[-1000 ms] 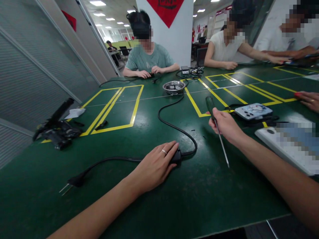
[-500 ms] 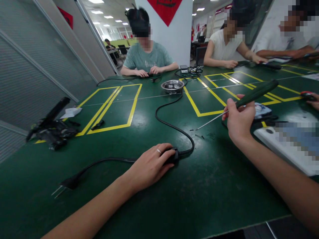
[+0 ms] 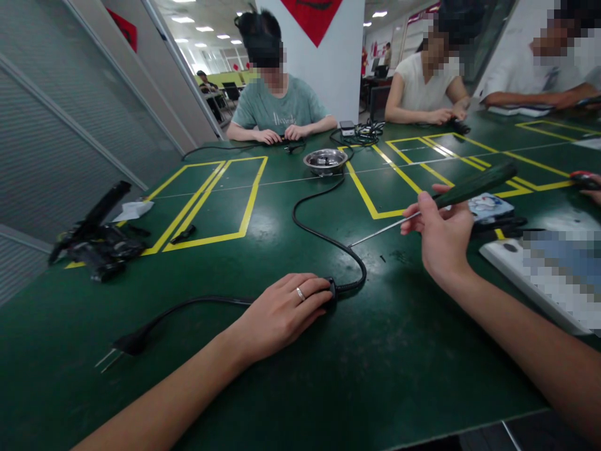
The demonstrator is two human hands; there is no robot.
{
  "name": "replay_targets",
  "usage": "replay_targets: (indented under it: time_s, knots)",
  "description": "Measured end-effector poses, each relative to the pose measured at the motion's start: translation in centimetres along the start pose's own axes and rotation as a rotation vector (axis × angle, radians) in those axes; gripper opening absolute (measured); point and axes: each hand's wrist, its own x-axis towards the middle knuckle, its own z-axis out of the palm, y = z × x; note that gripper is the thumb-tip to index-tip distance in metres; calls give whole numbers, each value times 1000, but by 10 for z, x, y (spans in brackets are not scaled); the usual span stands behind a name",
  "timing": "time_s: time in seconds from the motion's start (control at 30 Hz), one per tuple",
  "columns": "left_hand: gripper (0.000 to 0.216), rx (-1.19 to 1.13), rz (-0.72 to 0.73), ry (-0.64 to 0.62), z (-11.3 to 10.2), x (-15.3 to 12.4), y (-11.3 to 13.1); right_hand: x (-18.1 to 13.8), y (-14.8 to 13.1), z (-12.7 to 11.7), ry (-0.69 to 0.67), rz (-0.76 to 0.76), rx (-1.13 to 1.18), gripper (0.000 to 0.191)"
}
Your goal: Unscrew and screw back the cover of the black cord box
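Observation:
My left hand [image 3: 284,313], wearing a ring, is closed over a small black box [image 3: 333,289] fitted in a black power cord [image 3: 323,233]. The hand covers most of the box. To the left, the cord ends in a two-pin plug [image 3: 129,344] lying on the table. My right hand [image 3: 444,235] is wrapped round a screwdriver [image 3: 476,185] with a dark green handle and a long thin shaft. Its tip points down to the left, close beside the cord; I cannot tell whether they touch. A small dark screw [image 3: 382,258] lies right of the cord.
A metal bowl [image 3: 325,161] holding small parts stands farther back. Black parts in plastic [image 3: 106,247] lie at the left, a white device [image 3: 526,275] at the right. Yellow tape marks the green table [image 3: 366,382]. Co-workers sit across, near a coiled cable [image 3: 366,133].
My right hand has moved left with the screwdriver, and its tip has gone from the small screws toward the cord. Fewer screws show on the table. My left hand stays on the box.

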Motion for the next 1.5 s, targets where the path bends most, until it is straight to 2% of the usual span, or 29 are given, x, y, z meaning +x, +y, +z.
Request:
replay_targets:
  time_s: [0.2,0.6,0.93,1.2,1.4,1.5]
  knots:
    - [30,-16,-22,-6,0,0,0,-22,-11,7,-104,145,113,33]
    - [34,-33,-77,-13,1,0,0,-35,-19,11,-139,183,143,29]
    - [33,-33,-91,-14,2,0,0,-40,-11,11,-183,233,140,32]
    - [35,-48,-125,-46,2,0,0,-40,-9,10,-181,169,80,31]
    - [36,-60,-167,-88,1,1,1,-38,-11,9,-127,105,82,29]
    - [36,-80,-183,-97,1,1,0,-41,-16,11,-159,99,81,29]
